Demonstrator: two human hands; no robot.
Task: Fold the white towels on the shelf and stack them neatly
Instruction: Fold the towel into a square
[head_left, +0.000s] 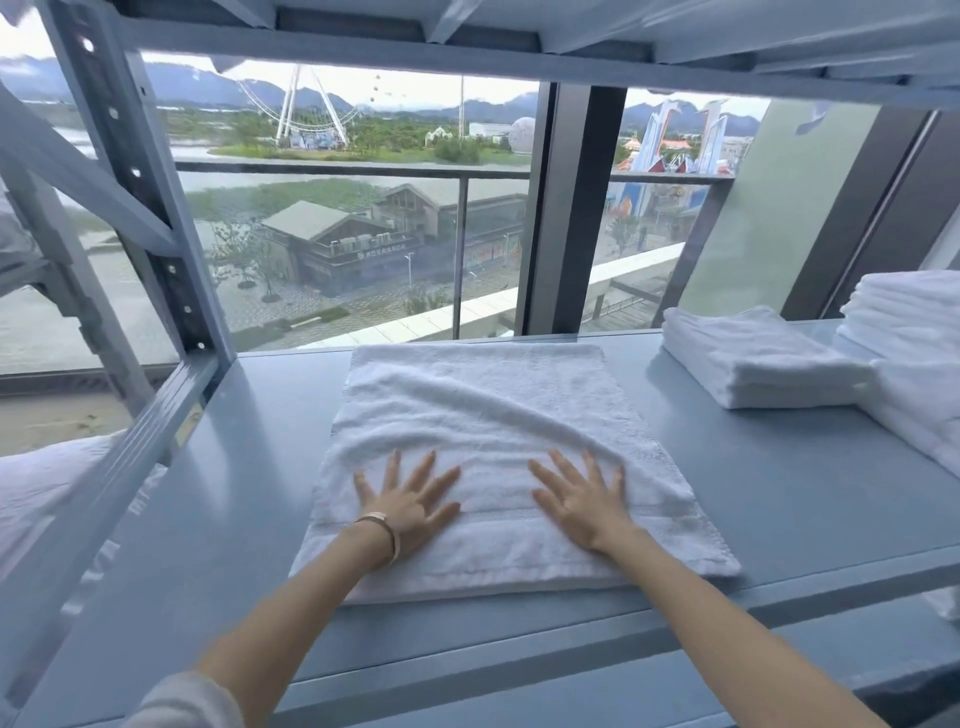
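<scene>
White towel (483, 415) lies spread on the blue-grey metal shelf (779, 467), roughly centred, long side running away from the person toward the window (363, 208). One soft ridge crosses it diagonally from upper left to lower right; the near end has a woven band.

Left hand (410, 506) flat on the near left part of the towel, fingers straight and spread wide, palm down. Bracelet (387, 530) on that wrist. Right hand (584, 501) same posture on the near right part, fingers splayed, pressing flat. Neither hand grips anything; both just rest on the cloth, a gap of bare towel between them.

Folded towel stack (753, 358) sits at the far right of the shelf, well apart from the spread towel. Taller stack of folded towels (909, 312) just beside it, further right, cut by the frame edge. More white cloth (924, 415) in front of those, at the right edge; can't tell if folded.

Shelf upright (156, 208) with bolt holes at far left corner. Another shelf level (519, 31) overhead. White fabric (52, 499) left of the frame, outside the shelf, lower down.
</scene>
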